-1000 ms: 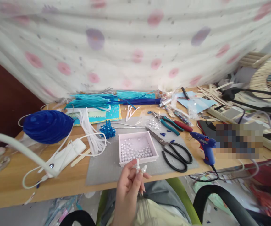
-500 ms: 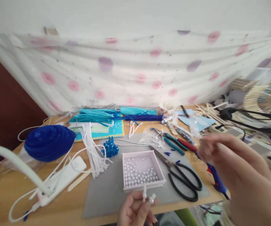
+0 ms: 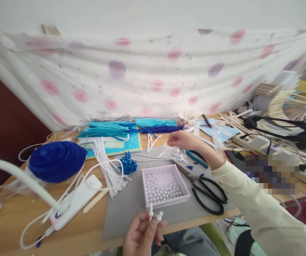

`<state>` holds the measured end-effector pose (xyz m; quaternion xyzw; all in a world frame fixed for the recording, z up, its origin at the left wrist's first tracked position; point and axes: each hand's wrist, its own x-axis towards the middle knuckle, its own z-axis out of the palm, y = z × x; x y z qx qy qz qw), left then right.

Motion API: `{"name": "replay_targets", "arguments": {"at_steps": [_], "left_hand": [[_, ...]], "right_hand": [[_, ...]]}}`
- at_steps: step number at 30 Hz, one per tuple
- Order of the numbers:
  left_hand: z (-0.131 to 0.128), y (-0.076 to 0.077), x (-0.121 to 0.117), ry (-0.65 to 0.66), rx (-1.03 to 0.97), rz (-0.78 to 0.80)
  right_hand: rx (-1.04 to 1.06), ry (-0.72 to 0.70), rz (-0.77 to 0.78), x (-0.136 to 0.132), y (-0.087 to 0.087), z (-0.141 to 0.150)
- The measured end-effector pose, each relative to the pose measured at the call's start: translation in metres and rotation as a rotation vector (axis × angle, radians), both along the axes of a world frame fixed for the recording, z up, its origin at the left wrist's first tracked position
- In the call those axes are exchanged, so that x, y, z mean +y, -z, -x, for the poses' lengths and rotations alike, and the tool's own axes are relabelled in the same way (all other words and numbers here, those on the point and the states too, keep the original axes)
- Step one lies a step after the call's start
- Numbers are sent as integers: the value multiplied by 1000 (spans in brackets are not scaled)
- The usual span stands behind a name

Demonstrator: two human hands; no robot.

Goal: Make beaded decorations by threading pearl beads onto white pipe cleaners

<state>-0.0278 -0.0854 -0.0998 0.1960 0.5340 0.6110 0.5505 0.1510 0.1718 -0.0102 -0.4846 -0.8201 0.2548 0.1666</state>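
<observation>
My left hand [image 3: 142, 233] is low at the table's front edge, its fingers pinched on a small white pearl piece [image 3: 154, 215] with two bead-tipped stems. My right hand [image 3: 181, 139] reaches across the grey mat [image 3: 131, 206] to a clear plastic bag of small beads [image 3: 173, 151] beyond the pink tray [image 3: 165, 185], its fingers closed on the bag's top. The pink tray holds several loose pearls. A string of pearls [image 3: 149, 159] lies on the mat behind the tray.
Black scissors [image 3: 206, 188] and teal pliers [image 3: 195, 158] lie right of the tray. A blue ruffled ball [image 3: 55, 160], white strips [image 3: 106, 160], a blue spiky cluster [image 3: 127, 165], teal strips [image 3: 115, 129] and a white lamp arm [image 3: 22, 181] fill the left. Wooden sticks and cables crowd the right.
My right hand has come in from the right and stretched forward to the clear bag behind the tray. My left hand keeps holding the pearl piece.
</observation>
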Motion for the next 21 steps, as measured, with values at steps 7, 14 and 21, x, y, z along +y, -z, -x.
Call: {"name": "replay_targets", "arguments": {"at_steps": [7, 14, 21], "left_hand": [[3, -6, 5, -78, -38, 8], [-5, -6, 4, -112, -93, 28], [-9, -5, 3, -72, -54, 23]], "right_hand": [[-160, -63, 13, -20, -13, -4], [-479, -18, 105, 31, 17, -17], [-602, -176, 357, 52, 31, -7]]}}
